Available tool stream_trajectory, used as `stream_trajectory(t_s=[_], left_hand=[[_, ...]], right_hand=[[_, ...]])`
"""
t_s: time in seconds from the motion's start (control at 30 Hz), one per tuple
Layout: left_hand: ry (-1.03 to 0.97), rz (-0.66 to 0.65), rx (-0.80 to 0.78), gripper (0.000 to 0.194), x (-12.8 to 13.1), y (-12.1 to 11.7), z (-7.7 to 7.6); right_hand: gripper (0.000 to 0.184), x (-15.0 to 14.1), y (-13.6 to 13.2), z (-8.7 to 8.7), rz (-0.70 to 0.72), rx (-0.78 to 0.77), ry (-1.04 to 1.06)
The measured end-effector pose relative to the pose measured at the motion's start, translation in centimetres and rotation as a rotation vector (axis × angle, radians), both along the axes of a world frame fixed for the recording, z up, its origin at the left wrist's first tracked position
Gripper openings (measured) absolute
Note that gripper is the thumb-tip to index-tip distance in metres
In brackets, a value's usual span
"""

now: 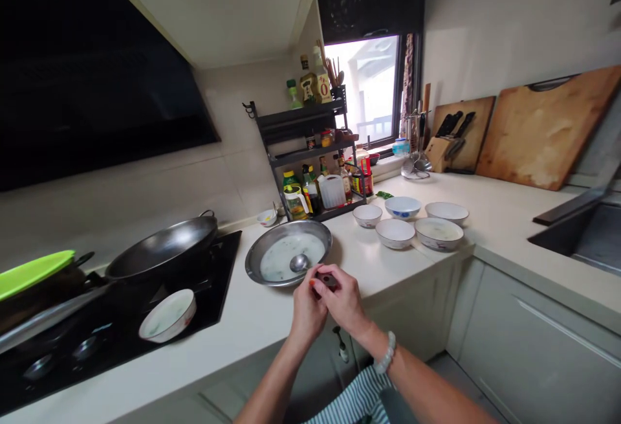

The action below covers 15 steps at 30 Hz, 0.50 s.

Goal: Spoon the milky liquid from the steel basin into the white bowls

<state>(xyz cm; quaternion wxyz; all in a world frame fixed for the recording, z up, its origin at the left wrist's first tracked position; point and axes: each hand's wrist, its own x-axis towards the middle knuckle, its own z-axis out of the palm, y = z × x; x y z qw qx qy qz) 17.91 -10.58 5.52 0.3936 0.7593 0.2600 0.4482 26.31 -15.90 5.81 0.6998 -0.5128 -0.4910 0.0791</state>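
Note:
My left hand [305, 311] and my right hand [345, 301] meet above the counter's front edge, both closed round a small dark reddish object [326, 279] that I cannot name. Just beyond them stands a wide steel basin [288, 252] holding pale milky liquid, with a metal ladle [299, 262] resting in it. My right wrist wears a pale bead bracelet [387, 353].
A dark wok [162, 249] sits on the black hob, with a white bowl [167, 315] of pale liquid in front of it and a green lid [33, 272] at left. Several bowls [412, 220] stand right of the basin. A condiment rack [315, 158], cutting boards [543, 129] and a sink [582, 230] are behind.

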Motion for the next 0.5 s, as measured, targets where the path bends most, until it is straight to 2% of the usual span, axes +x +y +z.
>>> stream_trajectory(t_s=[0.07, 0.13, 0.2, 0.27, 0.33, 0.43, 0.5], left_hand=[[0.032, 0.071, 0.024, 0.026, -0.4, 0.3, 0.4], [0.055, 0.158, 0.002, 0.023, -1.0, 0.8, 1.1], [0.075, 0.243, -0.050, 0.028, -1.9, 1.5, 1.9], [0.102, 0.301, -0.081, 0.030, -2.8, 2.4, 2.7], [0.152, 0.323, -0.060, 0.028, -3.8, 3.5, 3.4], [0.266, 0.324, 0.008, 0.026, -5.0, 5.0, 4.4], [0.322, 0.336, 0.056, 0.027, -5.4, 5.8, 4.8]], right_hand=[[0.023, 0.4, -0.2, 0.2, 0.099, -0.028, -0.021], [0.040, 1.5, -0.3, 0.1, 0.144, -0.054, 0.048], [0.049, 4.0, -0.3, -0.3, 0.084, -0.057, 0.277], [0.054, 7.7, -0.3, -0.9, -0.052, -0.039, 0.553], [0.052, 12.0, -0.2, -1.5, -0.194, 0.001, 0.795], [0.037, 17.5, -0.2, -2.5, -0.230, 0.055, 0.996], [0.034, 19.8, -0.1, -3.0, -0.228, 0.049, 1.044]])
